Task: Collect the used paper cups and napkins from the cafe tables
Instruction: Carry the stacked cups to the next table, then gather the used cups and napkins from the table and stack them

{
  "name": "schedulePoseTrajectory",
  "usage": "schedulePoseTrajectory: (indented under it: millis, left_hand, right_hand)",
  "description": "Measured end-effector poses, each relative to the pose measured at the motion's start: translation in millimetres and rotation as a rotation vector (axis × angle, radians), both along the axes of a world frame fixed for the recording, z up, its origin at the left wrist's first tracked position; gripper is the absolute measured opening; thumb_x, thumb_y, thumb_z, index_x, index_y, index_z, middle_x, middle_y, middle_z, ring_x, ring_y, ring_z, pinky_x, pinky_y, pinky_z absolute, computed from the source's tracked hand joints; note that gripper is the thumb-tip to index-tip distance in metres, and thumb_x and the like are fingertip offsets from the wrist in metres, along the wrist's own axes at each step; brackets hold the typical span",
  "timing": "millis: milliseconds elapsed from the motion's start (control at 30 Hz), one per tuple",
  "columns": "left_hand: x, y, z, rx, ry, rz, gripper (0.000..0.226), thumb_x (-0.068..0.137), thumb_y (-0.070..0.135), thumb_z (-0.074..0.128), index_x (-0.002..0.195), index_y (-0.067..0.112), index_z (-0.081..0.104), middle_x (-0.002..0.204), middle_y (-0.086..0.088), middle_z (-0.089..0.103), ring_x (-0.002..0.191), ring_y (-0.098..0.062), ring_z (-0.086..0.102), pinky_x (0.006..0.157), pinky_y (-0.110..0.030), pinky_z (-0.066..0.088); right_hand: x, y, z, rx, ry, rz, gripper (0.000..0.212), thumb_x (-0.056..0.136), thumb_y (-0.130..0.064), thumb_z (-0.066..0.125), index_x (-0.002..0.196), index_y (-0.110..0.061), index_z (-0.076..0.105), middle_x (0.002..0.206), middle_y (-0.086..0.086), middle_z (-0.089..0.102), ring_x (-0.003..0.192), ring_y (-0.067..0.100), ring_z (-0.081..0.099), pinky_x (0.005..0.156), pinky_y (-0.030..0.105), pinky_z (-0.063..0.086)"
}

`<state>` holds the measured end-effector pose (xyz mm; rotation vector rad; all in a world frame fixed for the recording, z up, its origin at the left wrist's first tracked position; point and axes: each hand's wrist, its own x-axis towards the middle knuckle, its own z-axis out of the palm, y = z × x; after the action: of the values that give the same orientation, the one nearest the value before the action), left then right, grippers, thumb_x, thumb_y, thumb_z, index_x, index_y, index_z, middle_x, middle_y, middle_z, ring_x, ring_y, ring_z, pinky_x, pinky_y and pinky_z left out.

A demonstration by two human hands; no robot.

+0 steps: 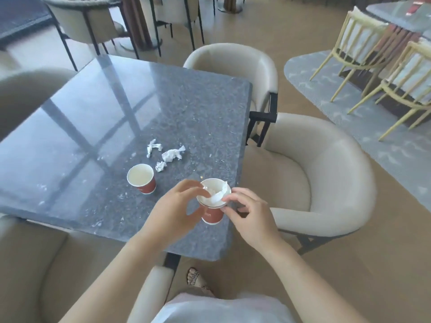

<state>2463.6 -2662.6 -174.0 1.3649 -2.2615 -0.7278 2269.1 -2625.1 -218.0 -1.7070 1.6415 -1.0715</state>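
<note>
Fingers (186,186) of the left hand (172,210) curl round the cup (212,214) from the left, with the thumb side up at the rim. The palm covers the cup's left wall, so how far the grip wraps is hidden.

Right hand (251,217) comes in from the right. Thumb and forefinger are closed in a pinch on the napkin (217,194) where it hangs over the near rim. The contact is small and blurred. The other right fingers are loosely curled just beside the cup wall.

The cup is red with a white inside, lower centre of frame, above the near right part of the counter (116,101). Whether its base rests on the counter or is lifted, cannot tell. The print on the cup is too small to read. The napkin is mostly inside the cup.

A second cup (141,178) stands upright on the counter left of the hands, apart from them. Its contents are not clear.

Three loose napkins (173,155) lie crumpled near each other, just beyond the second cup. Small white specks dot the counter.

Beige chairs (326,171) ring the counter, the left and bottom ones cut off by the frame. A sandalled foot (196,278) shows at bottom centre, partly behind a chair arm. The upper right is blurred: pale spindle chairs (363,43) on a rug.
</note>
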Motion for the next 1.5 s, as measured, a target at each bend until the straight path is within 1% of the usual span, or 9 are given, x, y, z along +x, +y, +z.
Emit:
schedulePoseTrajectory:
  millis: [100, 233, 433, 600, 733, 900, 1067, 1200, 1500]
  left_hand:
    - [11.0, -30.4, -2.2, 0.019, 0.001, 0.064, 0.027, 0.078, 0.017, 0.070, 0.103, 0.026, 0.066, 0.116, 0.009, 0.057, 0.101, -0.007, 0.057, 0.078, -0.017, 0.039]
    - [21.6, -52.5, -13.5, 0.083, 0.017, 0.143, 0.029, 0.077, 0.015, 0.070, 0.104, 0.023, 0.066, 0.117, 0.007, 0.055, 0.093, -0.005, 0.054, 0.071, -0.007, 0.031]
    - [31.6, -74.1, -33.0, 0.141, -0.007, 0.233, 0.028, 0.079, 0.014, 0.067, 0.106, 0.019, 0.065, 0.118, 0.002, 0.055, 0.107, -0.015, 0.055, 0.083, -0.021, 0.040]
    - [44.6, -98.4, -48.5, 0.086, -0.174, 0.451, 0.036, 0.078, 0.017, 0.066, 0.114, 0.021, 0.060, 0.127, -0.001, 0.051, 0.117, -0.024, 0.046, 0.090, -0.038, 0.045]
    - [53.9, -120.7, -62.8, 0.167, -0.321, 0.613, 0.054, 0.078, 0.027, 0.065, 0.129, 0.025, 0.047, 0.142, -0.002, 0.038, 0.132, -0.024, 0.032, 0.101, -0.039, 0.036]
    - [51.1, -140.2, -75.6, 0.273, -0.411, 0.688, 0.064, 0.078, 0.034, 0.066, 0.135, 0.027, 0.037, 0.149, -0.002, 0.028, 0.136, -0.023, 0.024, 0.101, -0.042, 0.038]
    - [49.2, -148.7, -85.9, 0.468, -0.467, 0.755, 0.064, 0.082, 0.034, 0.060, 0.139, 0.027, 0.030, 0.149, -0.001, 0.025, 0.137, -0.024, 0.019, 0.099, -0.049, 0.040]
    - [57.2, -150.6, -90.7, 0.521, -0.475, 0.824, 0.058, 0.084, 0.023, 0.053, 0.138, 0.028, 0.031, 0.142, 0.000, 0.032, 0.131, -0.025, 0.028, 0.094, -0.051, 0.042]
    - [69.0, -160.4, -98.3, 0.372, -0.510, 0.729, 0.059, 0.083, 0.039, 0.059, 0.136, 0.031, 0.033, 0.144, 0.007, 0.031, 0.132, -0.018, 0.030, 0.095, -0.046, 0.037]
  right_hand:
    - [11.3, -41.9, -1.6, 0.021, 0.031, 0.040, 0.018, 0.075, -0.024, 0.075, 0.091, -0.031, 0.068, 0.106, -0.021, 0.056, 0.087, 0.000, 0.058, 0.067, 0.018, 0.048]
    - [20.0, -79.6, -10.8, 0.095, 0.078, 0.123, 0.017, 0.077, -0.030, 0.071, 0.093, -0.034, 0.067, 0.109, -0.021, 0.056, 0.098, 0.003, 0.058, 0.074, 0.022, 0.051]
    - [29.3, -126.0, -37.8, 0.206, 0.250, 0.191, 0.011, 0.076, -0.027, 0.072, 0.085, -0.032, 0.069, 0.109, -0.012, 0.063, 0.088, 0.007, 0.056, 0.070, 0.021, 0.042]
    - [37.7, -167.9, -48.4, 0.274, 0.361, 0.271, 0.005, 0.079, -0.029, 0.068, 0.083, -0.032, 0.068, 0.106, -0.013, 0.061, 0.094, 0.013, 0.056, 0.064, 0.025, 0.040]
    - [39.7, -196.0, -53.9, 0.303, 0.391, 0.376, 0.005, 0.081, -0.031, 0.067, 0.085, -0.031, 0.068, 0.107, -0.014, 0.060, 0.094, 0.013, 0.056, 0.064, 0.027, 0.043]
    - [43.0, -220.7, -61.9, 0.308, 0.431, 0.501, 0.004, 0.082, -0.032, 0.064, 0.085, -0.030, 0.067, 0.110, -0.013, 0.058, 0.098, 0.013, 0.053, 0.066, 0.025, 0.040]
    - [46.4, -241.6, -66.8, 0.290, 0.429, 0.653, 0.020, 0.078, -0.030, 0.069, 0.097, -0.030, 0.065, 0.122, -0.010, 0.048, 0.109, 0.013, 0.048, 0.075, 0.031, 0.048]
    - [43.4, -251.0, -68.1, 0.315, 0.362, 0.741, 0.042, 0.075, -0.033, 0.071, 0.114, -0.033, 0.057, 0.128, -0.012, 0.038, 0.110, 0.012, 0.048, 0.082, 0.032, 0.049]
    - [65.1, -254.5, -75.0, 0.263, 0.324, 0.752, 0.058, 0.076, -0.031, 0.070, 0.127, -0.038, 0.045, 0.139, -0.017, 0.034, 0.122, 0.009, 0.042, 0.091, 0.026, 0.041]
